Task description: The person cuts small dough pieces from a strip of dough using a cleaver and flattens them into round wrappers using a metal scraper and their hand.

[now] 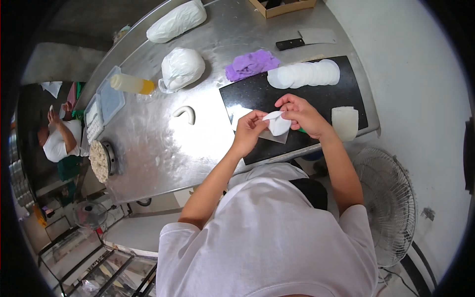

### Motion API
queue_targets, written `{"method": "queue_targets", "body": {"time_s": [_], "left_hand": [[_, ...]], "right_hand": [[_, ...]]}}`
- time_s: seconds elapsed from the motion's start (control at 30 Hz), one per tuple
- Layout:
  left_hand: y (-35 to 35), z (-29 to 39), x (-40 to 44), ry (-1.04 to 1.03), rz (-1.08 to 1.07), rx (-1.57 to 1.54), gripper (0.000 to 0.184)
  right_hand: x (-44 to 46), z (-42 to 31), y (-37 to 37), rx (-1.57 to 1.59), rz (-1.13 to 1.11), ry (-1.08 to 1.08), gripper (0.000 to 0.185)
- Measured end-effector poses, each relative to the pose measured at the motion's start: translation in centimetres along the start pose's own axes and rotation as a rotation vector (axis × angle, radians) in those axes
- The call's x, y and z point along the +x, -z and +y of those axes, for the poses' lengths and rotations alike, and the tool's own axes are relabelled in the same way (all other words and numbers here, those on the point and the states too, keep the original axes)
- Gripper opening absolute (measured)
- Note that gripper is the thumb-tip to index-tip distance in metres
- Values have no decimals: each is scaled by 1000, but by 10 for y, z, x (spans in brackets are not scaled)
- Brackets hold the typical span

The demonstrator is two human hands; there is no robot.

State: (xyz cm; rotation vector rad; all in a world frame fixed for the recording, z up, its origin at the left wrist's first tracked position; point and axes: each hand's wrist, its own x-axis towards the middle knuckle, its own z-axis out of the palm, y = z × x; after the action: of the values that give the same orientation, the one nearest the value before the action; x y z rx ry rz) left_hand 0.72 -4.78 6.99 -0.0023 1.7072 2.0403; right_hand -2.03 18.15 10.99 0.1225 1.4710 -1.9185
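In the head view, both hands meet over the near half of a black board (346,96) lying on a metal worktop (148,163). The left hand (251,131) pinches the left edge of a white folded piece (278,123) between thumb and fingers; the right hand (302,117) pinches its upper right edge, with its other fingers curled loosely above. The piece is held over the board, with a thin sheet (278,137) showing just below it.

Beyond the hands, a row of overlapping white discs (304,74) lies along the board's far side, with a purple cloth (251,65) at its left and 1 cleaver (308,39) farther back. A pale block (345,123) sits near the right forearm. To the left are 1 curved white strip (186,114), 2 white plastic bags (183,68) and a bottle (132,84) of yellow liquid. Another person (64,134) is at far left.
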Motion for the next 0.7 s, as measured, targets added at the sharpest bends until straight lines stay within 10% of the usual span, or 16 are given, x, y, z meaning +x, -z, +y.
{"method": "queue_targets", "body": {"time_s": [0.2, 0.7], "left_hand": [[4, 8, 5, 48, 112, -92, 13], [2, -5, 0, 43, 145, 61, 20]], "right_hand": [[14, 51, -21, -95, 217, 335, 58], [20, 46, -25, -67, 140, 199, 51]]}}
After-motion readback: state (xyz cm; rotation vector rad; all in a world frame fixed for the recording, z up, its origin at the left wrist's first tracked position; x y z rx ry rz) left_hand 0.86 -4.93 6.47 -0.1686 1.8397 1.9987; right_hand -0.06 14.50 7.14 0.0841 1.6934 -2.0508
